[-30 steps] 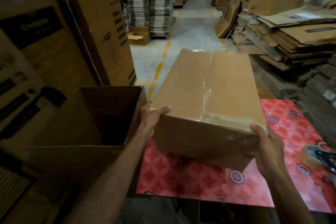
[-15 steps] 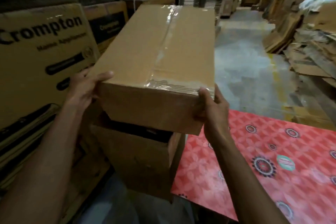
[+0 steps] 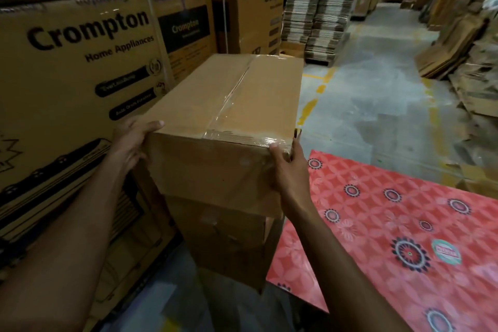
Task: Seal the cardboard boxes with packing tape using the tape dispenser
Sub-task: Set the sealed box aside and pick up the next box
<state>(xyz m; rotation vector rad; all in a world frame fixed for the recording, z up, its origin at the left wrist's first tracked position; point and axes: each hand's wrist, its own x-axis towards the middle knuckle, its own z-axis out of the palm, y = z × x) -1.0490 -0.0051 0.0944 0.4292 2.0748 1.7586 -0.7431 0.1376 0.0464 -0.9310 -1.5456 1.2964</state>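
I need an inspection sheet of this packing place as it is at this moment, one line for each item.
Surface: red patterned mat, bare where visible.
Job's things: taped box resting on a lower box; tape dispenser not seen.
Clutter: nothing seen on the mat.
Hands: left hand and right hand grip the taped box's near corners.
Cables: nothing seen.
Surroundings: Crompton cartons, flat cardboard stacks, concrete floor.

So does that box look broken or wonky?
Not broken. The taped box sits a bit crooked on the box below, overhanging its near edge. The tape is wrinkled at the near end. Both hands, left and right, hold it.
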